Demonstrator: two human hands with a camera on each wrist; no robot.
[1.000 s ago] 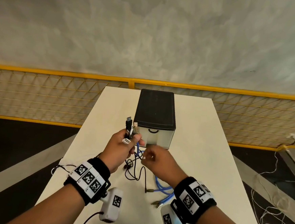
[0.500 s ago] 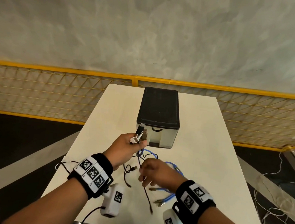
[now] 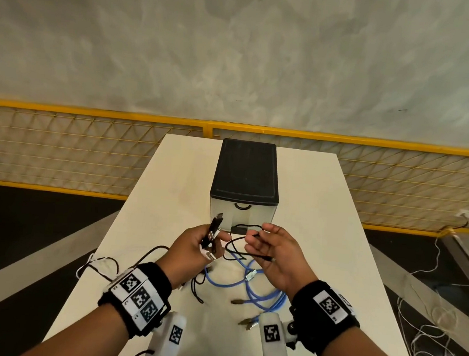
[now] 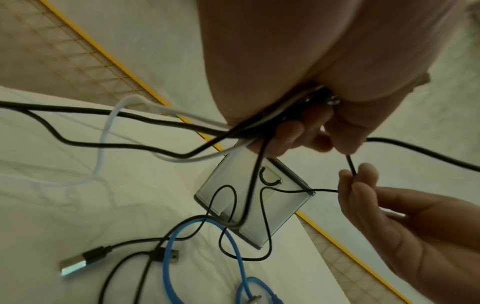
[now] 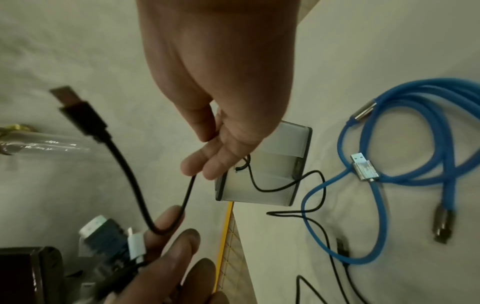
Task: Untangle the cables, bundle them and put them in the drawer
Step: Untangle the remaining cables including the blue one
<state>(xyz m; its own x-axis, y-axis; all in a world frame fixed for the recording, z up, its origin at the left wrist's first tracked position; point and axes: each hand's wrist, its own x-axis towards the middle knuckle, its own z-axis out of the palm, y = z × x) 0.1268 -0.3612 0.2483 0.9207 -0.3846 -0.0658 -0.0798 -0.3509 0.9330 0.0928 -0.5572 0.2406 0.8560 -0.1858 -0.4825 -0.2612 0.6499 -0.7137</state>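
My left hand (image 3: pixel 212 240) grips a bunch of cable ends (image 3: pixel 215 227), black and white, with a black USB plug (image 5: pixel 70 102) sticking up; the strands run out under its palm (image 4: pixel 272 123). Just to its right, my right hand (image 3: pixel 254 235) is turned palm up and pinches a thin black cable (image 4: pixel 351 166) that loops between the two hands (image 3: pixel 233 248). A blue cable (image 3: pixel 260 292) lies coiled on the table below them. Behind the hands stands the drawer box (image 3: pixel 245 184), black on top with a translucent front, its drawer closed.
The white table (image 3: pixel 321 241) carries loose plugs (image 3: pixel 246 322) near its front edge and black and white cable (image 3: pixel 100 265) trailing off its left side. A yellow mesh fence (image 3: pixel 89 149) runs behind. White wire (image 3: pixel 434 334) lies on the floor at right.
My right hand rose from low over the table to the left hand's level and turned palm up, lifting a loop of thin black cable. The left hand kept its grip on the plugs.
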